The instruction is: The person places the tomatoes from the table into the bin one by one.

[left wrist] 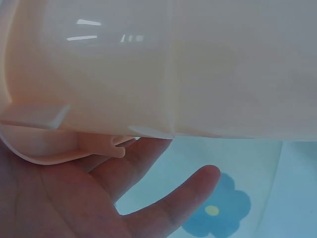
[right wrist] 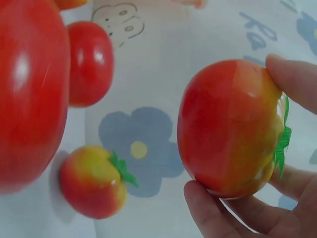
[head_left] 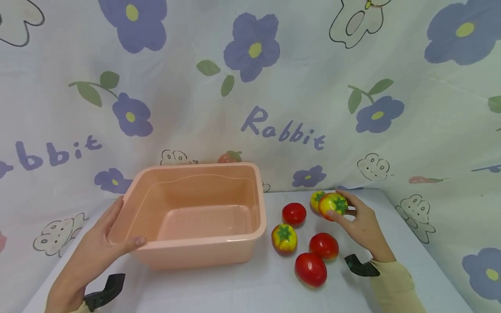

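My left hand (head_left: pixel 91 245) grips the left end of a peach-coloured plastic basin (head_left: pixel 199 255), its thumb over the front rim and its fingers along the outer side. Close up in the left wrist view, the basin's smooth wall (left wrist: pixel 148 74) fills the upper part above my fingers. On the right, my right hand (head_left: pixel 362 221) pinches a red-and-yellow tomato (head_left: pixel 330 205) with a green leafy top, between thumb and fingers. It is held up over the back of the table, overlapping another yellowish tomato (head_left: pixel 315 201) behind it in the head view.
Between basin and right hand lie a red tomato (head_left: pixel 294 214), a red-and-yellow tomato (head_left: pixel 284 239) and two more red ones, a rear one (head_left: pixel 324 246) and a front one (head_left: pixel 311 270). A patterned cloth (head_left: pixel 188 108) hangs behind the white table (head_left: pixel 219 291).
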Demonstrator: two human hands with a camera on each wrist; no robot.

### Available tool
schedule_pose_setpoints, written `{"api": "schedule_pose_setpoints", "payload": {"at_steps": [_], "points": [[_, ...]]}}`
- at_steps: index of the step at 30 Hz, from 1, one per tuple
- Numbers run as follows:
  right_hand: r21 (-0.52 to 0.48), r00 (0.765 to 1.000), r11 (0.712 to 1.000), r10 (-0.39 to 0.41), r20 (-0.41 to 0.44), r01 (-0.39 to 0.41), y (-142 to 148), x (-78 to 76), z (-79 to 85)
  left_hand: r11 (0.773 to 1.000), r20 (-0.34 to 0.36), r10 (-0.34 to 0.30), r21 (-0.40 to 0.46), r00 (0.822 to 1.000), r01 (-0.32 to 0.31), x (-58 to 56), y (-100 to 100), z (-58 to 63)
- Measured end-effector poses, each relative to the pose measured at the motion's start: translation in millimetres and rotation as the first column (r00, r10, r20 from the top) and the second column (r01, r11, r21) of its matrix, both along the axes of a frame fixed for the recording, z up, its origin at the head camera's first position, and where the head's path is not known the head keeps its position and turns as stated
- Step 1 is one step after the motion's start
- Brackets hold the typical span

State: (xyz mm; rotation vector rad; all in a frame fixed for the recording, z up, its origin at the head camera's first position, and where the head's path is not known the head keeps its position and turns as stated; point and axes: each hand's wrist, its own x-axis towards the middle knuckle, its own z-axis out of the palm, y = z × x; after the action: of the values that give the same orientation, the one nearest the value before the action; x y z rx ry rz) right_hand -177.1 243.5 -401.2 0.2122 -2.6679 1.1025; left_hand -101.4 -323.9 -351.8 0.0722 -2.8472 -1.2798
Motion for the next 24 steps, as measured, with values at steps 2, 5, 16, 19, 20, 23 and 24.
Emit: {"api": "schedule_pose_setpoints", "payload": {"at_steps": [2,5,16,19,20,23,24], "points": [[-0.01,1.0,1.0,-0.007,-0.023,0.007,-2.7,1.0,1.1,1.0,-0.008,0.004,-0.004,1.0,-0.004,-0.2,0.2,0.1],[-0.014,0.998,1.0,-0.026,-0.06,0.025,-8.3,2.2,2.5,1.0,-0.017,0.003,0.004,1.0,-0.002,-0.4,0.8,-0.9],[-0.053,0.993,0.998,-0.05,-0.103,0.044,-37.1,6.6,16.6,1.0,-0.016,0.009,-0.003,1.0,-0.009,-1.0,0.0,-1.5],[-0.069,0.994,0.997,-0.039,-0.101,0.033,-45.3,8.1,20.3,1.0,-0.025,0.0,-0.004,1.0,0.0,-0.4,-1.1,-2.6],[-0.077,0.994,0.997,-0.036,-0.101,0.028,-48.1,8.7,21.7,1.0,-0.029,0.0,-0.008,1.0,0.0,0.0,-1.3,-2.6],[-0.109,0.996,0.994,-0.023,-0.09,0.013,-57.2,10.7,26.5,1.0,-0.029,0.0,-0.014,1.0,0.0,0.4,-2.1,-2.8],[-0.118,0.996,0.993,-0.019,-0.086,0.009,-60.4,11.5,28.2,1.0,-0.025,0.002,-0.017,1.0,-0.002,0.6,-2.2,-2.7]]}}
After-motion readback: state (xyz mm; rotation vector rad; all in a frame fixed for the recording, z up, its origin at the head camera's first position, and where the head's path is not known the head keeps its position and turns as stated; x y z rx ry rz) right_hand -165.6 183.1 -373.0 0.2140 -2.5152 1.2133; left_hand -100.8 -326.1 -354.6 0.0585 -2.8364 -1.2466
